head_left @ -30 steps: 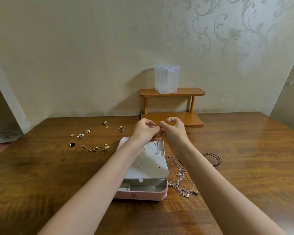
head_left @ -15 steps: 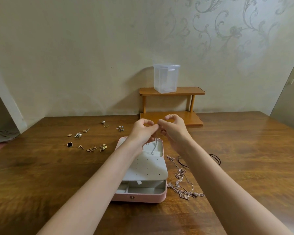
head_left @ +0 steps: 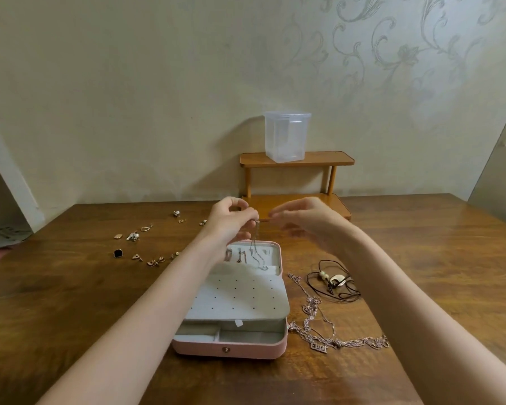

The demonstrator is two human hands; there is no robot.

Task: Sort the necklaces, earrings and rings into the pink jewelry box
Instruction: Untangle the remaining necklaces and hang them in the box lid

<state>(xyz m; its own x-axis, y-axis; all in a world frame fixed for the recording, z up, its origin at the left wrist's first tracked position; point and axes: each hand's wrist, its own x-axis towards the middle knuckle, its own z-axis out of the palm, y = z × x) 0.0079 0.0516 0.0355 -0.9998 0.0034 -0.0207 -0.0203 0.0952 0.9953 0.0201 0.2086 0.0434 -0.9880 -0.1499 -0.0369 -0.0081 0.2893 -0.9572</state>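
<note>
The pink jewelry box (head_left: 231, 349) lies open mid-table, its white perforated panel (head_left: 237, 296) tilted over the lower tray. My left hand (head_left: 231, 222) pinches a thin silver chain necklace (head_left: 256, 252) that dangles into the lid, where two other pieces hang. My right hand (head_left: 301, 219) hovers just right of it, blurred, fingers loosely curved and empty. Silver chain necklaces (head_left: 322, 328) lie tangled right of the box. A black cord necklace (head_left: 333, 280) with a pale pendant lies behind them. Several earrings and rings (head_left: 146, 244) are scattered on the left.
A small two-tier wooden shelf (head_left: 297, 159) stands against the wall behind the hands, with a clear plastic container (head_left: 287, 137) on top. The brown wooden table (head_left: 421, 258) stretches to both sides. A white unit (head_left: 9, 188) borders the far left.
My right hand has let go of the chain and drawn away to the right. My left hand alone holds the chain, which hangs lower into the lid.
</note>
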